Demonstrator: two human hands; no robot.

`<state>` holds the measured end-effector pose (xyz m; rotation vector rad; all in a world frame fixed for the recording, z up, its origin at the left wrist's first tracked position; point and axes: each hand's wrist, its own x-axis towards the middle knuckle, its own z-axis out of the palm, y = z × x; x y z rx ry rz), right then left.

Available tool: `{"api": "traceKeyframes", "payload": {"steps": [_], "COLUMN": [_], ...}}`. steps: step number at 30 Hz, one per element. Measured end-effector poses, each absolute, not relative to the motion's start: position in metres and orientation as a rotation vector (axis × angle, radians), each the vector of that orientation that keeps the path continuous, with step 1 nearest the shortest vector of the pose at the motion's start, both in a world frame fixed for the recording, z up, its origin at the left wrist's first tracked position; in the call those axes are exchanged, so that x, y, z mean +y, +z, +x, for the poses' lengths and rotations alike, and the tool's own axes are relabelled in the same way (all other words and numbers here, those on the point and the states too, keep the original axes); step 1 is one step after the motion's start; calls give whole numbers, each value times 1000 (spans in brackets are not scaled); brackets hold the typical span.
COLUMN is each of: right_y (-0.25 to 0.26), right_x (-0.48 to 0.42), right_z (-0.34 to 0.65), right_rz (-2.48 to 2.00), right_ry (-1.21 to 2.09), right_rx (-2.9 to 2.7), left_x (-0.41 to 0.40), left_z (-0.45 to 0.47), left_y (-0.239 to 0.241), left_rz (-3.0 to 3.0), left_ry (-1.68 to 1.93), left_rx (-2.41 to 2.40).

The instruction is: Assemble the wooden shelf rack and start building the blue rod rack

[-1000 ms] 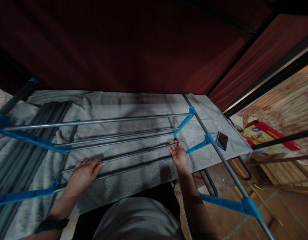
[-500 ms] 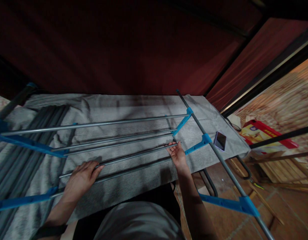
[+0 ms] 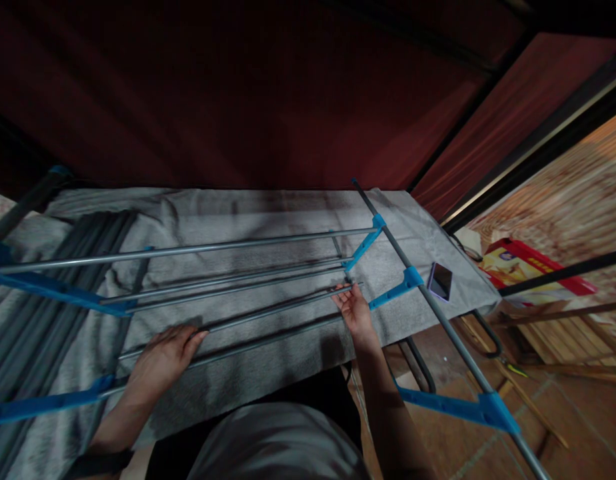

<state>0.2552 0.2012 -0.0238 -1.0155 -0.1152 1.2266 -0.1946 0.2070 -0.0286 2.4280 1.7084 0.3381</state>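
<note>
Both hands gripped one rod | left hand near rack's left end, right hand pinching right end | phone beyond

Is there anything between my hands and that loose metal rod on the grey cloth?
Nothing visible. The left hand and the right hand are already on the metal rod, one near each end. The phone lies off to the right, apart from it.

Looks like a home, prob. a laundry/drying spot: metal clothes drying rack w/ blue joints over a grey towel, dark red curtain behind, terracotta tile floor at right.
</note>
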Motion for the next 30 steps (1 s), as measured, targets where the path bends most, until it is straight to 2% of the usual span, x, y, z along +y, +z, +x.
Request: {"api": "traceKeyframes", "payload": {"steps": [11,30], "right_y": [-24,-24], "right_x": [202,198], "right_z": [255,251], "right_rz": [-979,-962], "right_ry": [1216,1196], "right_rx": [-69,-162], "left_x": [204,198], "left_z": [-196,-197], "left_y": [-26,-24], "left_rz": [2319,2484], "left_ry": [324,469], "left_rx": [1759,1751]}}
